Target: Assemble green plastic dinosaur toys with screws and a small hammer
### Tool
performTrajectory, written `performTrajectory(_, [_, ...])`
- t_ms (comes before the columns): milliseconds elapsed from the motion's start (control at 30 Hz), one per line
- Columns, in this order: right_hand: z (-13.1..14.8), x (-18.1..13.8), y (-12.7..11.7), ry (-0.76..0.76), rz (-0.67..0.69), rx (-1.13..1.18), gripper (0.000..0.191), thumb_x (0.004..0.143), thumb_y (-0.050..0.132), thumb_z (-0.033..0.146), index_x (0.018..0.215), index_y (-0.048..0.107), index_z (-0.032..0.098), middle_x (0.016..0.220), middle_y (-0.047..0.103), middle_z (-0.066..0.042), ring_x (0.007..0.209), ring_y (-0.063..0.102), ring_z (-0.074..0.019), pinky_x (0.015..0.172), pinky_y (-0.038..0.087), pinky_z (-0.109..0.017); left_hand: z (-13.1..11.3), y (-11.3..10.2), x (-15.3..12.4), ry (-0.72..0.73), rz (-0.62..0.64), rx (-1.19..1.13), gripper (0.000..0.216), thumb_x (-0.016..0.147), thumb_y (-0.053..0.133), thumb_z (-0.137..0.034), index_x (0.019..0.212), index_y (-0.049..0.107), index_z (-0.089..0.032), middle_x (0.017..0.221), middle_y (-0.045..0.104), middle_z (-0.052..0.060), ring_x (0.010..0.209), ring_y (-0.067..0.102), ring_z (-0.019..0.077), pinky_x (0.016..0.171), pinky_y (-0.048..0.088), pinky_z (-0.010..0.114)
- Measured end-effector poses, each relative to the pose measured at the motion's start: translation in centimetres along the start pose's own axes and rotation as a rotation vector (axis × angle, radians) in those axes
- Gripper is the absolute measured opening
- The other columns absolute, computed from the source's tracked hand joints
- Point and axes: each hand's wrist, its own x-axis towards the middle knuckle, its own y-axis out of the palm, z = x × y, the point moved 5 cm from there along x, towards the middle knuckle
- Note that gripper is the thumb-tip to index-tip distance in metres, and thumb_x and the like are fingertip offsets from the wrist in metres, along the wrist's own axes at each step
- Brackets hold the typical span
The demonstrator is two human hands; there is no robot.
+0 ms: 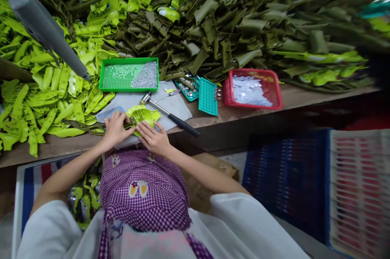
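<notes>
At the bench's near edge, my left hand (115, 129) is closed, with thumb and fingertips pinching a dark olive plastic piece (131, 122) against a lime-green moulded plastic shell (143, 112). My right hand (155, 139) holds the shell's near side, its fingers laid together over it. Both parts rest on a pale sheet (179, 108). Just beyond my hands lies a hammer (172, 117), its black handle overhanging the edge. Behind the hammer is a thin tool with a clear handle (174, 92). My fingers partly hide where the two plastic parts meet.
A green tray (129, 61) holds small metal pieces. Teal trays (208, 96) and a red basket (278, 90) of white pieces stand rightward. Lime-green parts (55, 84) and olive parts (213, 27) are heaped behind. A grey tool (48, 27) hangs upper left. Crates (330, 186) stand below right.
</notes>
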Motion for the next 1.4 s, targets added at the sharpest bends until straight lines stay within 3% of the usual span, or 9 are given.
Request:
performTrajectory(167, [0.2,0.0,-0.2,-0.002,-0.053,0.004,0.045,0.096,0.042,0.028,0.140,0.042,0.019,0.139,0.053,-0.007,0.133,0.045,-0.0186,0.112,0.020,-0.041,-0.1,-0.9,-1.7,0.081,-0.054,-0.012,0.022,0.081,0.063,-0.040,0.088,0.054,-0.021,0.099,0.059,0.006,0.099,0.053,0.0266,0.083,0.036,0.042])
performTrajectory(300, [0.5,0.4,-0.6,-0.003,-0.157,0.026,0.043,0.094,0.046,0.027,0.136,0.048,0.018,0.134,0.058,-0.006,0.130,0.049,-0.0164,0.115,0.016,-0.040,-2.4,-6.0,0.5,0.292,-0.377,-0.042,0.018,0.082,0.063,-0.031,0.096,0.055,-0.022,0.113,0.057,0.009,0.108,0.053,0.0251,0.089,0.040,0.041])
performTrajectory(433, [0.5,0.8,-1.0,0.011,-0.209,0.067,0.039,0.093,0.047,0.027,0.131,0.053,0.018,0.130,0.062,-0.007,0.128,0.051,-0.0150,0.116,0.015,-0.037,-4.9,-10.7,11.4,0.396,-0.642,-0.094,0.006,0.084,0.059,-0.023,0.089,0.056,-0.022,0.100,0.063,0.006,0.102,0.057,0.0228,0.090,0.041,0.039])
performTrajectory(633, [0.2,0.8,-1.2,0.039,-0.228,0.134,0.038,0.092,0.048,0.029,0.129,0.055,0.020,0.129,0.063,-0.004,0.129,0.050,-0.0132,0.117,0.017,-0.034,-7.9,-10.1,31.0,0.200,-0.442,-0.153,0.022,0.090,0.045,-0.021,0.105,0.060,-0.019,0.113,0.065,0.011,0.109,0.056,0.0246,0.097,0.036,0.041])
performTrajectory(867, [-0.1,0.5,-0.6,0.069,-0.207,0.174,0.046,0.089,0.054,0.032,0.134,0.050,0.021,0.131,0.062,-0.002,0.130,0.048,-0.0126,0.116,0.024,-0.032,-9.2,-6.7,41.1,-0.157,-0.291,-0.290,0.018,0.074,0.070,-0.029,0.088,0.064,-0.019,0.107,0.067,0.013,0.117,0.050,0.0348,0.101,0.027,0.054])
performTrajectory(1033, [-0.2,0.5,-0.5,0.051,-0.203,0.172,0.047,0.089,0.054,0.032,0.135,0.048,0.022,0.133,0.060,0.001,0.132,0.046,-0.0121,0.112,0.032,-0.031,-7.6,-6.7,42.8,-0.230,-0.374,-0.542,0.022,0.071,0.074,-0.023,0.082,0.055,-0.018,0.096,0.065,0.008,0.103,0.058,0.0280,0.094,0.038,0.052])
performTrajectory(1200, [-0.3,0.6,-0.5,0.079,-0.200,0.179,0.045,0.090,0.051,0.034,0.133,0.050,0.024,0.135,0.057,0.004,0.131,0.047,-0.0124,0.106,0.039,-0.032,-6.8,-12.1,42.9,-0.109,-0.424,-0.857,0.021,0.086,0.063,-0.028,0.077,0.045,-0.020,0.069,0.053,-0.001,0.071,0.061,0.0156,0.072,0.051,0.042])
performTrajectory(1300, [-0.3,0.7,-0.8,0.082,-0.208,0.201,0.043,0.090,0.051,0.033,0.132,0.051,0.024,0.135,0.057,0.003,0.130,0.049,-0.0127,0.107,0.036,-0.032,-6.2,-15.2,38.2,-0.025,-0.510,-0.979,0.028,0.083,0.067,-0.026,0.074,0.041,-0.023,0.067,0.051,-0.002,0.069,0.060,0.0136,0.070,0.053,0.038])
performTrajectory(1400, [-0.2,0.8,-1.0,0.084,-0.202,0.223,0.041,0.091,0.050,0.032,0.131,0.053,0.023,0.133,0.059,0.000,0.128,0.051,-0.0139,0.108,0.032,-0.033,-5.3,-14.2,28.8,0.028,-0.668,-1.023,0.034,0.078,0.071,-0.028,0.076,0.038,-0.023,0.076,0.055,-0.003,0.074,0.059,0.0108,0.077,0.053,0.035])
